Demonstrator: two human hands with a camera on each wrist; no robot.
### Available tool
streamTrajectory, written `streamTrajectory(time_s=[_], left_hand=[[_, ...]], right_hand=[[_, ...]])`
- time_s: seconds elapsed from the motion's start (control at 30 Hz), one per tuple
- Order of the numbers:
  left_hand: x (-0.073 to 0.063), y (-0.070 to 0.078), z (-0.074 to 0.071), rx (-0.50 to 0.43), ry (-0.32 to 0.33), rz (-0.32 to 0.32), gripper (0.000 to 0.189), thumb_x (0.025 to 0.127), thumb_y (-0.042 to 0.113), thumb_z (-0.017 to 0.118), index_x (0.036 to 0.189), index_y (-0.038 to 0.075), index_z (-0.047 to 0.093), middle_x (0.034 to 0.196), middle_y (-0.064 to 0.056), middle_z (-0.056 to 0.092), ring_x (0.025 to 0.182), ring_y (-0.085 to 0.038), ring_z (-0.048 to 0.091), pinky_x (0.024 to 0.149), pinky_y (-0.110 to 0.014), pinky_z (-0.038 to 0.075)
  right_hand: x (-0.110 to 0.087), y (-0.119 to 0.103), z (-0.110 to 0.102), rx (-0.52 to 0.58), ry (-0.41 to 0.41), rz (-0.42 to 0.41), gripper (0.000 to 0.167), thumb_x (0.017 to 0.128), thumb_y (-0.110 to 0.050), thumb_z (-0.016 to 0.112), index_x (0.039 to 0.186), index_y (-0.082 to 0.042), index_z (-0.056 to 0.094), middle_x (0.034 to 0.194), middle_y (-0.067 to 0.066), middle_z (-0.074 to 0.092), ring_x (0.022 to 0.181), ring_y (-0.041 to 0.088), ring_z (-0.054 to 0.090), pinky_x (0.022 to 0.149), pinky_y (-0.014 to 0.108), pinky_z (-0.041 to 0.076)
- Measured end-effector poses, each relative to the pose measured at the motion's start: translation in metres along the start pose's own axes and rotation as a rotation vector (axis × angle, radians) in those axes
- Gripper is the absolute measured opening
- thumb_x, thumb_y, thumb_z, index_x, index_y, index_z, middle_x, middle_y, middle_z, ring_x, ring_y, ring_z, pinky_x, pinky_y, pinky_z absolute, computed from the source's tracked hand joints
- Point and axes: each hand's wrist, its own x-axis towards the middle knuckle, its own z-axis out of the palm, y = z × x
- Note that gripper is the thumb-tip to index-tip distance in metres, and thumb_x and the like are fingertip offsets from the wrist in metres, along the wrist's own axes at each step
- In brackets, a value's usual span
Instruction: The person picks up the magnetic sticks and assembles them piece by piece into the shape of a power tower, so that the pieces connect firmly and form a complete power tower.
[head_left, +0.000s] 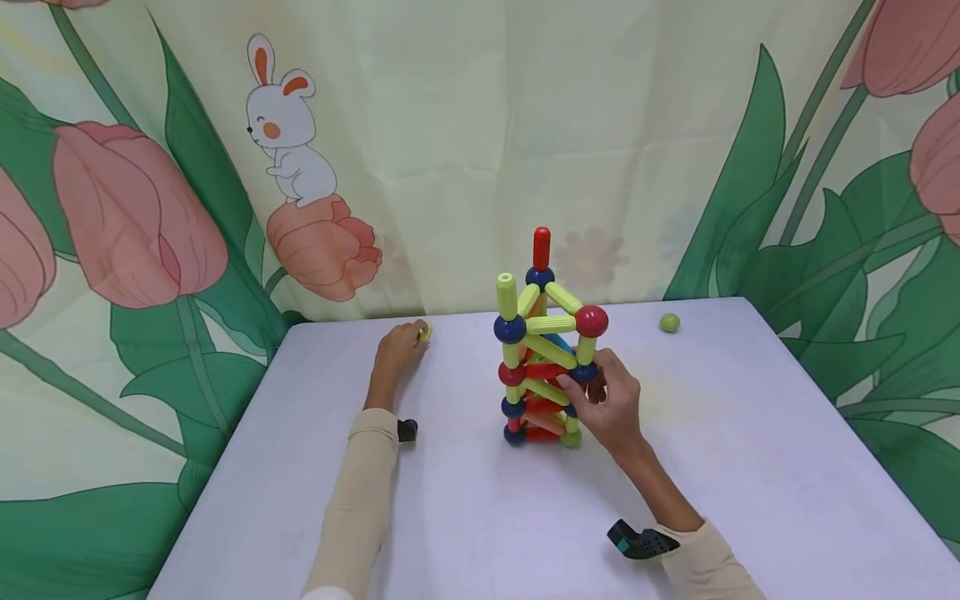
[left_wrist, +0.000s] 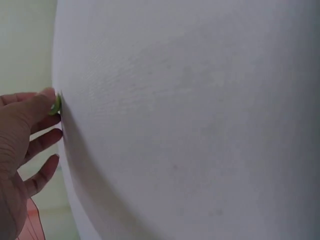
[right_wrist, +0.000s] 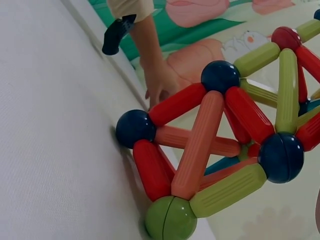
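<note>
A tower of magnetic sticks and balls (head_left: 545, 371) stands upright on the table, built of red, yellow-green, salmon and blue sticks joined by blue, red and green balls. My right hand (head_left: 613, 402) grips its right side, thumb and fingers at a blue ball about halfway up. Low down, the right wrist view shows the tower's green ball (right_wrist: 171, 219) and blue ball (right_wrist: 135, 128) at the tabletop. By the back edge, to the tower's left, my left hand (head_left: 400, 350) pinches a small yellow-green piece (left_wrist: 56, 105) between thumb and finger; the fingers hide most of it.
A loose green ball (head_left: 670, 322) lies near the back edge, right of the tower. Behind the white table (head_left: 480, 533) hangs a cloth backdrop (head_left: 442, 167) printed with tulips and a rabbit. The tower's top carries an upright red stick (head_left: 542, 249).
</note>
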Motion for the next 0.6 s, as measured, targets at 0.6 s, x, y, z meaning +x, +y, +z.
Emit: streamTrajectory(time_s=[0.6], left_hand=[[-0.016,0.023,-0.004,-0.210,-0.215,-0.031,0.023,0.084,0.001,0.066,0.106,0.005,0.060,0.093,-0.010,0.064,0.086,-0.022,0.058,0.078,-0.036,0.049]], right_hand=[[0.000,-0.004,0.000,0.016,-0.001,0.022,0.053,0.092,-0.044,0.064,0.112,0.005,0.059,0.079,0.006,0.050,0.056,0.010,0.042,0.051,0.017,0.040]])
